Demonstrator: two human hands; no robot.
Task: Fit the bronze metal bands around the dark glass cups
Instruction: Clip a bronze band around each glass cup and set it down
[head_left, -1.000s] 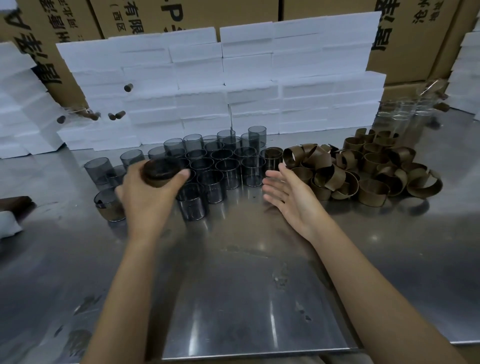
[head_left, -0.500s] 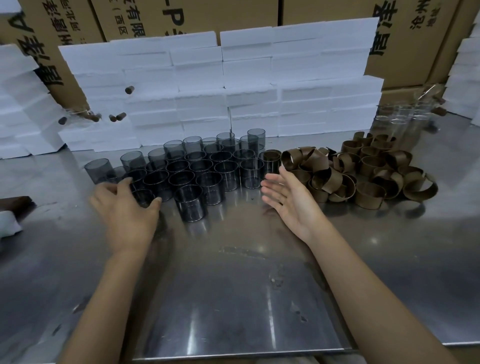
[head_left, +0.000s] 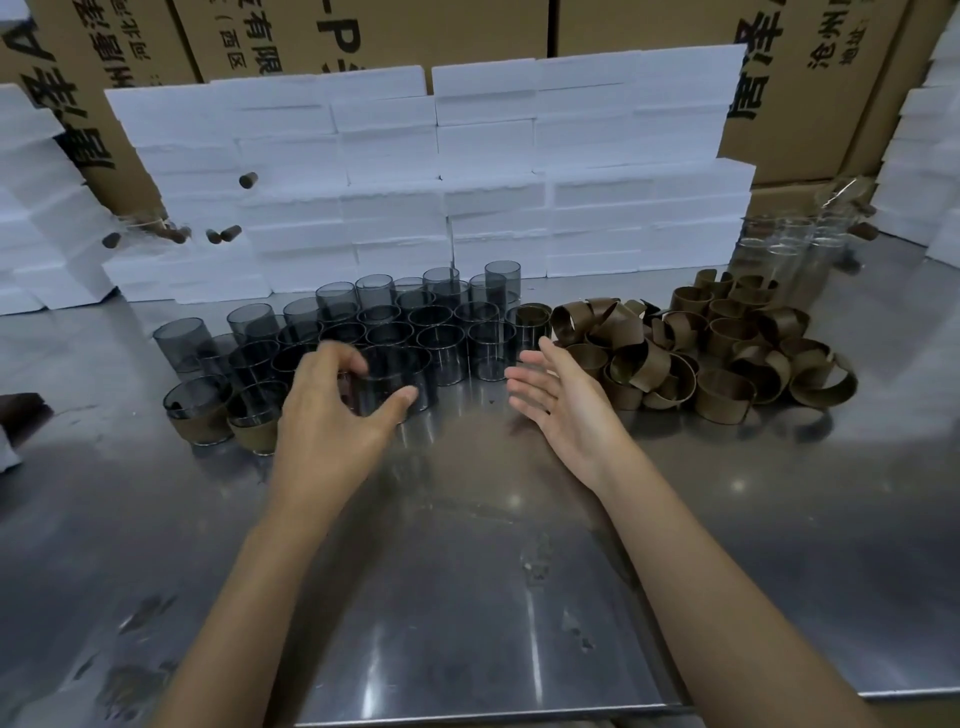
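Two hands work over the steel counter (head_left: 467, 597). The left hand (head_left: 332, 415) curls its grip round the front dark glass cup (head_left: 395, 379), thumb on the near wall and fingers over the far rim. The right hand (head_left: 566, 400) hovers just beside it, palm turned inward, fingers straight and apart, holding nothing. Behind the held cup the other dark glass cups (head_left: 431, 322) stand packed rim to rim in rows toward the counter's far edge. Left of the left hand stand two banded cups (head_left: 200, 410), each with a bronze band low on its wall. Right of the right hand lies the heap of bronze bands (head_left: 711, 353), loose and tangled. Clear glass cups (head_left: 789, 249) stand toward the far right corner; white foam blocks (head_left: 441, 171) and cardboard boxes (head_left: 831, 78) wall the far edge
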